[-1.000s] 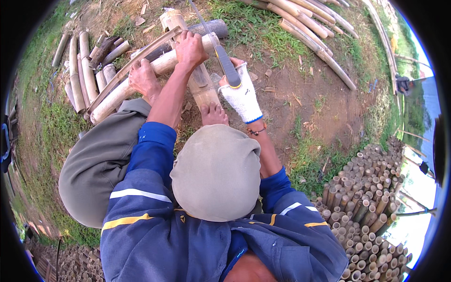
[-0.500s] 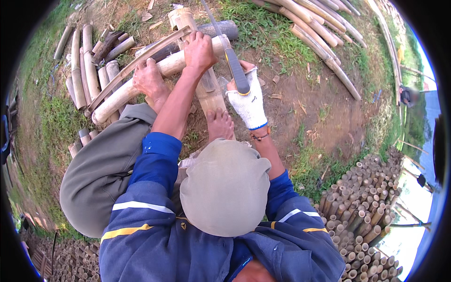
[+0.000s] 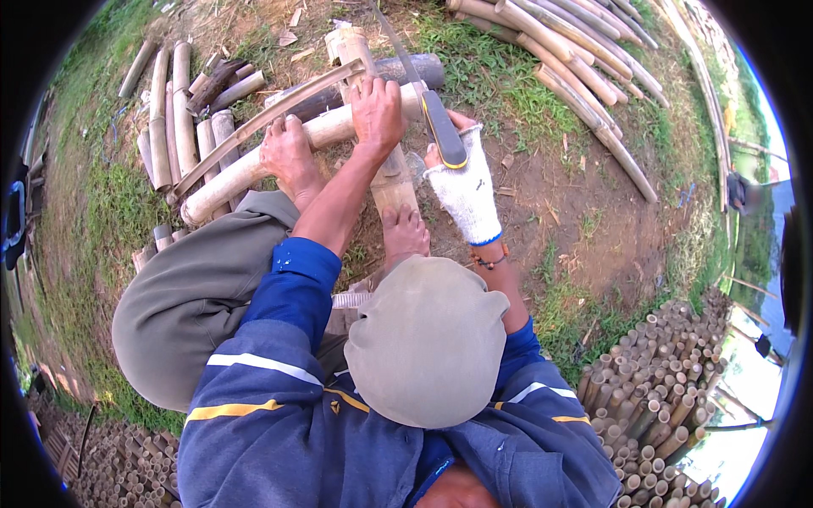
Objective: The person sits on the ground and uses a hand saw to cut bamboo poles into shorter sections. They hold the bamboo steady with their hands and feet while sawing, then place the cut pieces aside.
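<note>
My left hand point(image 3: 378, 112) is closed on a pale bamboo pole point(image 3: 227, 184), near its right end. A long split bamboo strip point(image 3: 262, 118) lies along the pole's far side and passes by my fingers. My right hand point(image 3: 466, 182), in a white glove with bare fingertips, is closed round the black-and-yellow handle of a hand saw point(image 3: 443, 127). The saw's thin blade points away from me and crosses the pole's right end; the cut itself is hidden. My left foot point(image 3: 292, 157) presses on the pole, and my right foot point(image 3: 401, 233) rests on a flat bamboo piece point(image 3: 395, 193).
Under the pole's far side lies a dark log point(image 3: 415, 71), with an upright-looking thick bamboo piece point(image 3: 347, 42) crossing it. Cut bamboo lengths point(image 3: 159, 118) lie at the left. Long poles point(image 3: 584, 93) lie far right, and a large stack of bamboo ends point(image 3: 660, 372) stands near right.
The whole view has shifted slightly, so the scene sits lower and farther right. Against the pole, my right hand and the saw have moved a little away from me. My left hand keeps its hold.
</note>
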{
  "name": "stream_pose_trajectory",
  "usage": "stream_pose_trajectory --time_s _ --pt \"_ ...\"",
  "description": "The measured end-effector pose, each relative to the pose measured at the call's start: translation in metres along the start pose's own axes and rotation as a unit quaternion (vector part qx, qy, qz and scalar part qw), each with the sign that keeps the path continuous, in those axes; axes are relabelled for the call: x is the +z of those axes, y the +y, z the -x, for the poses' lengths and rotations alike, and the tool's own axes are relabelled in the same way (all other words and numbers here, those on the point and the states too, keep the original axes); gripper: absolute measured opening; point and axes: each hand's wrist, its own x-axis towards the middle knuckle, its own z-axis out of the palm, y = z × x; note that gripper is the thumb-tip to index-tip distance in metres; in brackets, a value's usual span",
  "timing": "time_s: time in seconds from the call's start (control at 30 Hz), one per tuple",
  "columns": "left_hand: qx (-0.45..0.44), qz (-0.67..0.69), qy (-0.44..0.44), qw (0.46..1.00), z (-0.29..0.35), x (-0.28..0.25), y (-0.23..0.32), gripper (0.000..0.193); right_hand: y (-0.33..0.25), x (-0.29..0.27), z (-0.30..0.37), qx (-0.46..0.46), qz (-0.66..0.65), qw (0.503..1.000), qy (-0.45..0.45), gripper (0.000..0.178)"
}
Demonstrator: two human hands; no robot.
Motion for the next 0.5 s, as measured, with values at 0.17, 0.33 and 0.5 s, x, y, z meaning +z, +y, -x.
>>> stream_pose_trajectory --time_s 0.17,0.33,0.5 --pt "0.003 0.017 0.01 1.0 0.01 -0.009 0.013 0.044 0.074 0.0 0.06 -0.03 0.035 0.997 0.056 0.061" --pt "0.016 -0.026 -0.099 0.995 -0.003 -0.034 -0.001 0.083 0.085 -0.002 0.071 -0.03 0.043 0.997 0.058 0.062" --pt "0.066 -0.002 -0.13 0.989 -0.012 -0.029 -0.013 0.077 0.107 0.002 0.074 -0.05 0.031 0.997 0.059 0.063"
